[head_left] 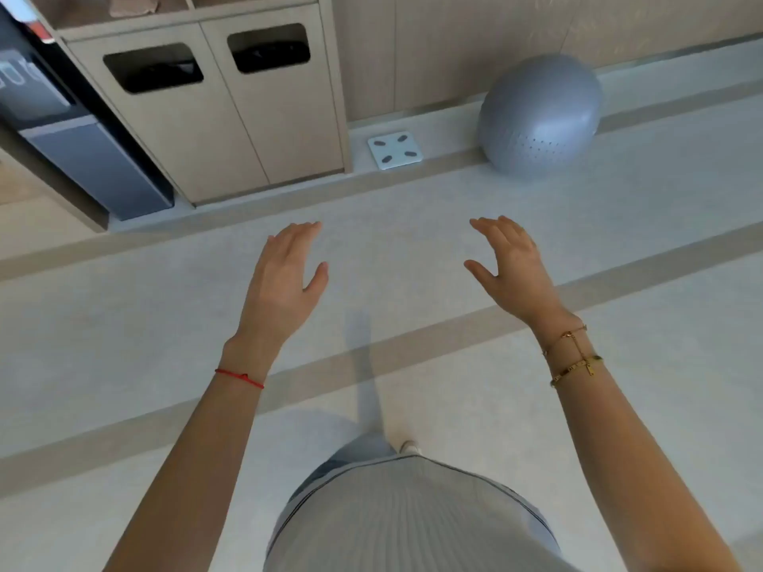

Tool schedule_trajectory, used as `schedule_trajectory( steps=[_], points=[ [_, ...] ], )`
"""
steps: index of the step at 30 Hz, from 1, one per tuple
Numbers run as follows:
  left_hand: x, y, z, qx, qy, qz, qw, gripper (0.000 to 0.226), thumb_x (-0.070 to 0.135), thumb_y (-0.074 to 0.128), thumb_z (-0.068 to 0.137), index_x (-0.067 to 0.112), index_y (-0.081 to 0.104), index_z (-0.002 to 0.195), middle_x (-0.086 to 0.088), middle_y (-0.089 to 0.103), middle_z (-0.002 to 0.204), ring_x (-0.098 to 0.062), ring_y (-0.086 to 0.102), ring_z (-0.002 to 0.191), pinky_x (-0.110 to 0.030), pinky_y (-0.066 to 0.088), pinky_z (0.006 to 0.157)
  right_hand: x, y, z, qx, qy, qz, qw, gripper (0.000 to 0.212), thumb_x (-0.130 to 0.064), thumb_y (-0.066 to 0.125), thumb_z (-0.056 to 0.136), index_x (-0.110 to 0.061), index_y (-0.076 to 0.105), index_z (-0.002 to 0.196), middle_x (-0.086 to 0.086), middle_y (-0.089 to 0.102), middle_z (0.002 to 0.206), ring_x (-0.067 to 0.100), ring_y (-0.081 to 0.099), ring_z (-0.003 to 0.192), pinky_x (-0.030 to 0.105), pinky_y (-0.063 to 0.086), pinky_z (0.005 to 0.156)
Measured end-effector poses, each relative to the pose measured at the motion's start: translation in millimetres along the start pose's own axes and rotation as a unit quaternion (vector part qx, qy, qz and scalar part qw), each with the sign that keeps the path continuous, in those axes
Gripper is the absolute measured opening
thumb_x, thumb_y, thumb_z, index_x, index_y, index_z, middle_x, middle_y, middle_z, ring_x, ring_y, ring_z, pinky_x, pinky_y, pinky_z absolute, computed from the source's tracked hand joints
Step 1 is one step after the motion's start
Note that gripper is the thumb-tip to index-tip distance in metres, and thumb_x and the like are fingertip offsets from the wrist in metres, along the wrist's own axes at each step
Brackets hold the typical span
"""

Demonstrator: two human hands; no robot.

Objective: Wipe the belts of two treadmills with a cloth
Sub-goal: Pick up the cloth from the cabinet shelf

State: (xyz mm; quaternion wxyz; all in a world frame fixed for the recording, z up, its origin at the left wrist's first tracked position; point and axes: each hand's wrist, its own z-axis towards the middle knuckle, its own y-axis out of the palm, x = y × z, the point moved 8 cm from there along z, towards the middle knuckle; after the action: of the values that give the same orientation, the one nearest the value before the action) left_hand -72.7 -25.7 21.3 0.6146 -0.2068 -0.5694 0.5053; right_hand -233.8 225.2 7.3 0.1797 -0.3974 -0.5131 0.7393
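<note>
Ahead of me a pale cabinet [231, 113] stands against the wall, with two dark slots in its doors. To its left is a dark machine [62, 130] with a grey lower panel; I can't read its blurred lettering. Just right of the cabinet a white scale [395, 150] lies flat on the floor [124, 324], and further right a grey ball [541, 115] rests near the wall. On the shelf above the cabinet lies something brownish [134, 6], perhaps a folded cloth, though it is cut off at the top edge and I can't be sure.

Both my arms reach forward over the bare floor with its tan stripes. My left hand [285, 278] is held palm down, fingers [303, 233] straight and close together, thumb apart, holding nothing. My right hand [510, 266] is also empty, its fingers [491, 229] loosely spread and slightly bent. A red string [239, 378] circles my left wrist; gold bracelets [574, 357] circle my right.

No treadmill belt shows in this view, and the brownish thing lies well apart from my fingers.
</note>
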Motion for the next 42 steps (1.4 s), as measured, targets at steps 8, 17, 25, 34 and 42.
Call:
schedule_trajectory(
  steps=[8, 17, 25, 34, 42],
  points=[
    [-46.1, -15.9, -14.9, 0.024, -0.085, 0.025, 0.996, 0.051, 0.021, 0.054, 0.1, 0.012, 0.04, 0.148, -0.008, 0.045, 0.15, -0.024, 0.034, 0.144, -0.045, 0.023, 0.122, -43.5, 41.1, 44.2, -0.045, -0.065, 0.019, 0.997, 0.055, -0.023, 0.064, 0.096, -0.007, 0.045, 0.145, 0.012, 0.049, 0.147, 0.035, 0.033, 0.143, 0.048, 0.024, 0.119],
    [-152.5, -63.1, 13.1, 0.071, -0.145, 0.046, 0.986, 0.049, 0.016, 0.057, 0.098, 0.006, 0.045, 0.144, -0.014, 0.05, 0.144, -0.028, 0.042, 0.138, -0.05, 0.035, 0.114, -133.5, 122.6, 151.0, -0.098, -0.137, 0.05, 0.984, 0.055, -0.024, 0.063, 0.097, -0.009, 0.044, 0.146, 0.01, 0.046, 0.149, 0.031, 0.03, 0.145, 0.044, 0.021, 0.121],
    [-285.9, -145.5, 61.3, 0.094, -0.185, 0.068, 0.976, 0.049, 0.014, 0.058, 0.097, 0.006, 0.045, 0.144, -0.013, 0.051, 0.143, -0.027, 0.041, 0.138, -0.052, 0.036, 0.113, -261.0, 193.9, 276.1, -0.106, -0.173, 0.083, 0.976, 0.055, -0.021, 0.063, 0.096, -0.009, 0.044, 0.146, 0.01, 0.046, 0.148, 0.032, 0.029, 0.145, 0.04, 0.018, 0.12],
    [-409.3, -193.4, 124.0, 0.093, -0.219, 0.062, 0.969, 0.049, 0.014, 0.058, 0.097, 0.006, 0.046, 0.144, -0.013, 0.051, 0.143, -0.027, 0.041, 0.139, -0.052, 0.036, 0.113, -343.1, 254.5, 388.5, -0.124, -0.182, 0.091, 0.971, 0.055, -0.021, 0.063, 0.096, -0.009, 0.043, 0.146, 0.01, 0.045, 0.149, 0.032, 0.029, 0.146, 0.041, 0.019, 0.12],
    [-517.8, -207.1, 219.8, 0.095, -0.24, 0.066, 0.964, 0.049, 0.017, 0.058, 0.097, 0.008, 0.046, 0.144, -0.013, 0.051, 0.144, -0.028, 0.042, 0.138, -0.05, 0.036, 0.114, -381.7, 320.1, 515.2, -0.132, -0.179, 0.097, 0.97, 0.056, -0.023, 0.062, 0.097, -0.011, 0.042, 0.147, 0.01, 0.044, 0.15, 0.03, 0.028, 0.146, 0.037, 0.016, 0.12]
  ],
)
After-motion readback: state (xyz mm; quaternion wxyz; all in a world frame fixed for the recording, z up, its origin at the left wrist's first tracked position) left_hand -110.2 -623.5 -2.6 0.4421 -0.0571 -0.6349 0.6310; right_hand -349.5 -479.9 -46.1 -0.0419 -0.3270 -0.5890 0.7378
